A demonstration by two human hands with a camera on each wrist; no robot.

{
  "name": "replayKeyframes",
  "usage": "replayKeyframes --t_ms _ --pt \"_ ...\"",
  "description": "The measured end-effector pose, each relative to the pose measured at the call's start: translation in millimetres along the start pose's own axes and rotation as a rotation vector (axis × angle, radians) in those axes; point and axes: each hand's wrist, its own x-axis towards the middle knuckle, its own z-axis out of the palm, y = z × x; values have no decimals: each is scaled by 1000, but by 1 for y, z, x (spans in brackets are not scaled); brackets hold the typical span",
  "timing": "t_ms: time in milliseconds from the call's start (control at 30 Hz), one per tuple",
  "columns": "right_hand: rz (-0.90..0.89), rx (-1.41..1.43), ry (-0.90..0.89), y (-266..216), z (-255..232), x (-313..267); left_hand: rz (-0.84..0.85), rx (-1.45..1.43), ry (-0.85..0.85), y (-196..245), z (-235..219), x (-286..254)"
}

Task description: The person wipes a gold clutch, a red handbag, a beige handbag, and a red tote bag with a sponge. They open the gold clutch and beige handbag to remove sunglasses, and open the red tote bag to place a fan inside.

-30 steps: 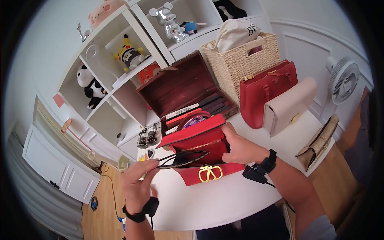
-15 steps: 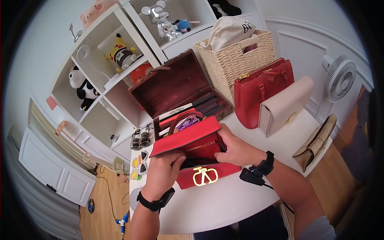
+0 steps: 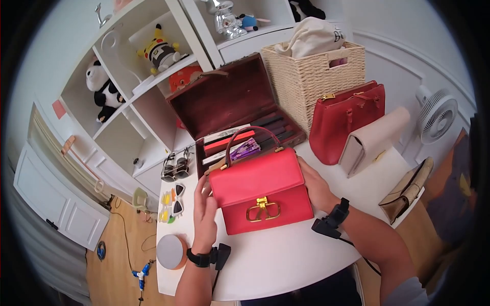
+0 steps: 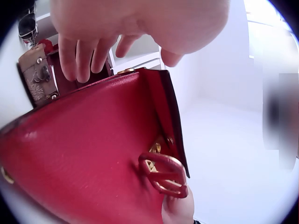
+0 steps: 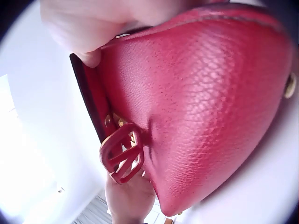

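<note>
A red handbag [image 3: 245, 176] with a gold V-shaped clasp [image 3: 263, 210] stands upright on the white table [image 3: 265, 270], its flap down over the front and its top handle raised. My left hand [image 3: 205, 219] is beside the bag's left side, fingers extended, nothing in them; the left wrist view shows them above the bag's edge. Against the right side lies my right hand [image 3: 317, 188], its fingertips partly hidden behind the bag. In the right wrist view the thumb [image 5: 91, 58] touches near the flap's edge. The bag's inside is hidden.
Behind stands an open dark-red wooden case [image 3: 224, 97] with several slim boxes. Sunglasses [image 3: 176, 167] and a round grey-topped container [image 3: 171, 252] lie at left. At right are a larger red bag [image 3: 342, 127], a pink bag [image 3: 375, 140], a patterned clutch [image 3: 406, 191] and a wicker basket [image 3: 326, 76].
My left hand held black-framed glasses over the open bag, then reached inside; now it is out and empty. The flap has come down over the front, and my right hand has moved from flap to side.
</note>
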Motion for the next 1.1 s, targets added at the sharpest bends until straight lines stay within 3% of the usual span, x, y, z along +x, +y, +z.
replayKeyframes --t_ms 33,100,333,533,667,833,1100 --pt "15 -2 -5 2 0 -1 12 19 -48 0 3 -1" --pt "99 385 -57 6 0 0 14 40 -44 -1 7 -3" --pt "85 66 19 3 9 -3 0 50 46 -6 5 -6" --pt "134 187 89 2 8 -4 -17 45 70 -5 7 -9" --pt "131 97 92 4 10 -4 -17 36 75 -5 7 -9" --pt "21 91 133 11 7 -3 -19 25 82 -7 6 -10" --pt "8 90 100 9 7 -5 -46 -1 116 -3 8 -12"
